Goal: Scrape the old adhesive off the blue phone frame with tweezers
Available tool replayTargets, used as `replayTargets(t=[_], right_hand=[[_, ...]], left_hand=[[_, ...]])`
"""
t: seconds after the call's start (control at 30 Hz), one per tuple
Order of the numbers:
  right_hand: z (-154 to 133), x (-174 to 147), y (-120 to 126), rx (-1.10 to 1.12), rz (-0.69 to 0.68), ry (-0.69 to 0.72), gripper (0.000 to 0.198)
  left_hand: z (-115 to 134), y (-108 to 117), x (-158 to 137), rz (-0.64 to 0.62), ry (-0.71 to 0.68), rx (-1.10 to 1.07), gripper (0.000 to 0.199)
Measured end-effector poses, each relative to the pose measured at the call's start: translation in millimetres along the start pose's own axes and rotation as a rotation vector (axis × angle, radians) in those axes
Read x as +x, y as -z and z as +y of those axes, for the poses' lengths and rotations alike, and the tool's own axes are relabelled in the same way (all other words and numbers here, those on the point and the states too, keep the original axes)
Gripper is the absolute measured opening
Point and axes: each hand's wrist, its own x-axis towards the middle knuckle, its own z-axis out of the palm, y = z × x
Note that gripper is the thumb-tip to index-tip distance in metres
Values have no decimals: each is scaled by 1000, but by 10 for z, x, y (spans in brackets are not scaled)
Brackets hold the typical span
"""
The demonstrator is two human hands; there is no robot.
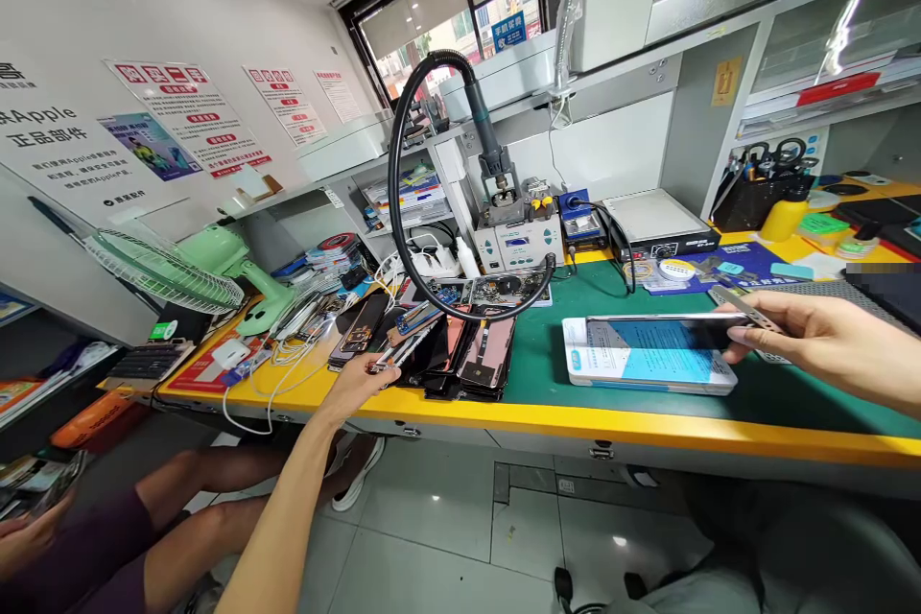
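My left hand (360, 384) reaches to the near edge of the bench, its fingers closed on the end of a thin, silver-edged phone part (412, 345). That part lies against a pile of dismantled phones and screens (485, 355). My right hand (810, 334) grips a narrow flat metal pry tool (752, 309), which points up and to the left. Its thumb also lies by the end of a dark-edged glass panel over a white and blue box (604, 366); I cannot tell whether the hand holds that panel.
A black hose (397, 163) arches from a hot air station (514, 245) over the phone pile. On the left stand a green fan (173, 269) and loose white cables (280, 369). A yellow bottle (784, 214) stands right. Another person's legs (208, 518) are below left.
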Motion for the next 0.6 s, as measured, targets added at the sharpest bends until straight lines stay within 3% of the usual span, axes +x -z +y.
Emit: replayTargets(t=[0.3,0.6], right_hand=[[-168,-15,9,-19,19,-13,56],[102,48,-1,-22,77,1,51]], left_hand=[[-118,-158,-447,243,-104,50,37],[-202,-262,-784,468,-290,163,42]])
